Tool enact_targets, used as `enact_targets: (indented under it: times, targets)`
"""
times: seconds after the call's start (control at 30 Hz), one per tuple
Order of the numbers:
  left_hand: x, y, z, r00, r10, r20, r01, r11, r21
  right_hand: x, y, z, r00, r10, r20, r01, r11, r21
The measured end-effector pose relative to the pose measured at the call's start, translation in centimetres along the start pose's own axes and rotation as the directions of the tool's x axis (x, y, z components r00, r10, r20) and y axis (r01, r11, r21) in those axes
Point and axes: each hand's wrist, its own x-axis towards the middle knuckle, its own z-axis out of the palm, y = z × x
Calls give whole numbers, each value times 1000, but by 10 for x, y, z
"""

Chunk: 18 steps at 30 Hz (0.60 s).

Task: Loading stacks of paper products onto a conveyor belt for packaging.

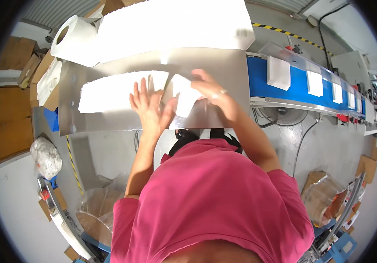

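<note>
My left hand [149,105] rests with fingers spread over the right end of a long row of folded white sheets [109,93] on the metal table. To its right, a smaller bundle of folded white sheets [182,97] sits at a slant, split from the row by a narrow gap at the top. My left thumb reaches to this bundle's left side. My right hand [211,90] has its fingers at the bundle's right edge and appears to grip it; part of that contact is blurred and hidden.
The metal table [223,65] carries a large white stack [175,26] at the back and a white roll [72,39] at back left. On the right runs a blue conveyor belt [258,76] bearing several spaced white bundles. An open carton [50,83] stands left.
</note>
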Motion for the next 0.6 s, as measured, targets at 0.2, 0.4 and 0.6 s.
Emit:
enact_targets:
  times: [0.2,0.4,0.6]
  targets:
    - [-8,-27,0,998,-65,-15,66,995,69,-12,61,-131,751,-226,-620,325,944,51]
    - [-5,-18,3,996,-65,-55,64,998,-8,-33,39,-157,370,-770,-520,-276,443,-853]
    - [-4,-11,2,998,46,34,-46,999,10,-14,-46,38,992,69,-103,-79,992,-98]
